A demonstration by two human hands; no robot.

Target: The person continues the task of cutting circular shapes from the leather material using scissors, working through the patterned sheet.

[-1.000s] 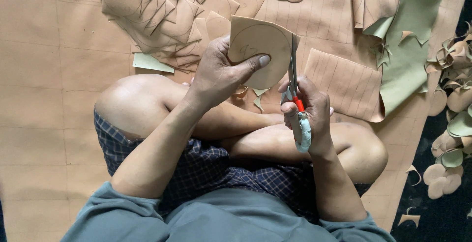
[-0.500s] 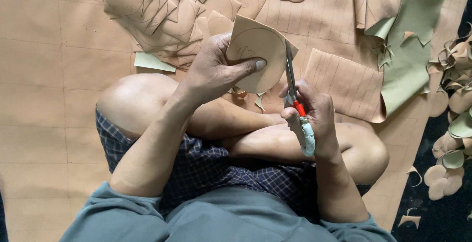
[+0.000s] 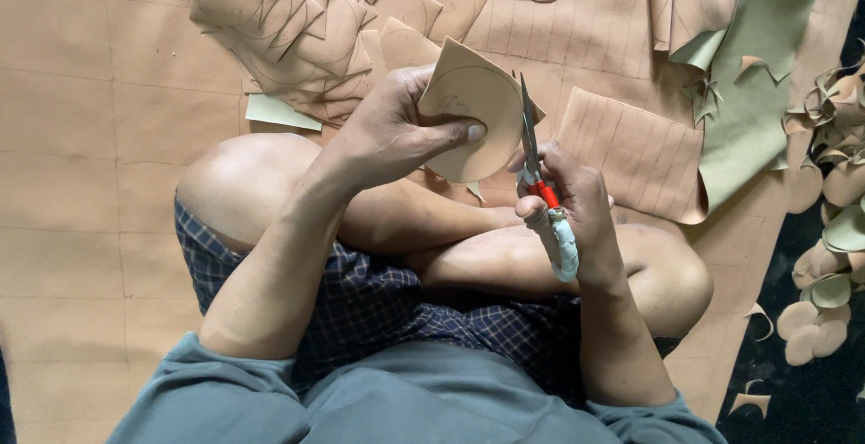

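Beyond your fingertips a heap of tan cut pieces (image 3: 297, 29) covers the floor sheet (image 3: 81, 137), and a lined tan panel (image 3: 631, 151) lies just past your right knuckles. Your left hand (image 3: 396, 133) pinches the tan piece (image 3: 473, 110), thumb across its face. Your right hand (image 3: 572, 201) is closed around the scissors (image 3: 541, 187), blades touching the piece's right edge. Since a second ago, the piece has turned slightly.

leather piece (image 3: 473, 110): tan | scissors (image 3: 545, 201): red and white handles | shorts (image 3: 378, 309): dark blue checked | floor sheets (image 3: 90, 137): tan
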